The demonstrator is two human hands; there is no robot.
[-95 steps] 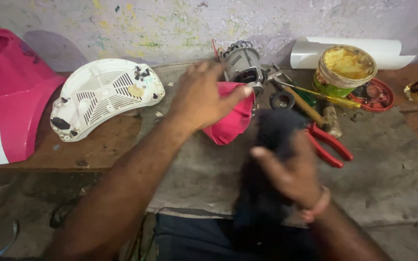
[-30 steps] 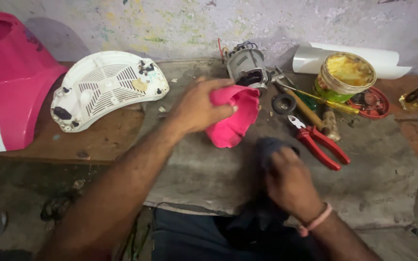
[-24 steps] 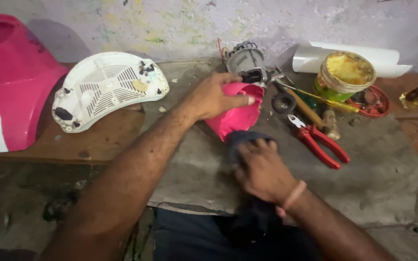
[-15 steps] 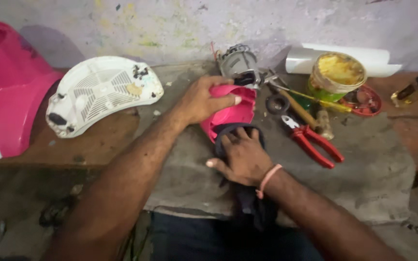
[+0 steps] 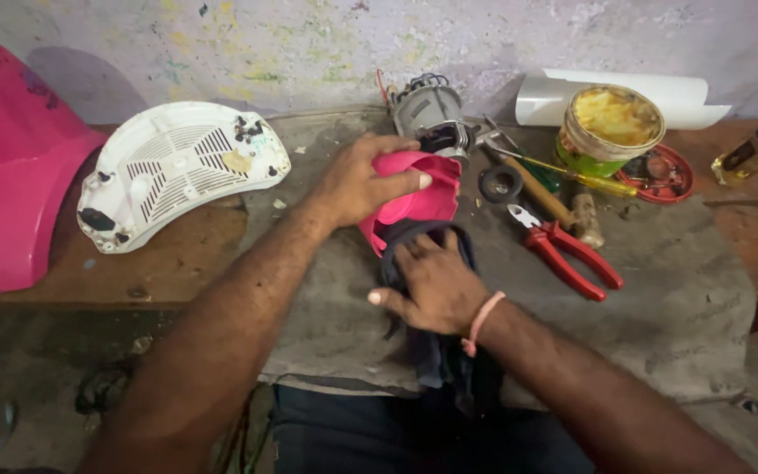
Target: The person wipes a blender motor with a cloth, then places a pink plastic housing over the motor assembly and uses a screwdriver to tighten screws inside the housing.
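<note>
Left hand (image 5: 357,180) clamped over the top of a pink cup-shaped part (image 5: 414,197), fingers curled over its rim, thumb out along the front. It lies tilted on the grey mat (image 5: 660,298) at mid-counter, just in front of the motor (image 5: 432,114).

Right hand (image 5: 432,285) fingers bent, pressing a dark cloth (image 5: 436,360) against the lower edge of the pink part. Cloth bunched under the palm; its tail hangs off the counter's near edge toward the lap. Whether the fingertips reach inside the part, cannot tell.

Step in hand, by my reading: wiping the pink part clean, the left steadying it, the right working the cloth at the mouth.

Next move would call for the left to turn or tip the part so an unwiped face meets the cloth, keeping it clear of the motor right behind.

Nearby: red pliers (image 5: 568,254) and a black ring (image 5: 500,183) just right of the part; grease tin (image 5: 611,127) and screwdrivers (image 5: 563,175) beyond; white vented cover (image 5: 177,171) well left; large pink housing (image 5: 10,167) at far left.
</note>
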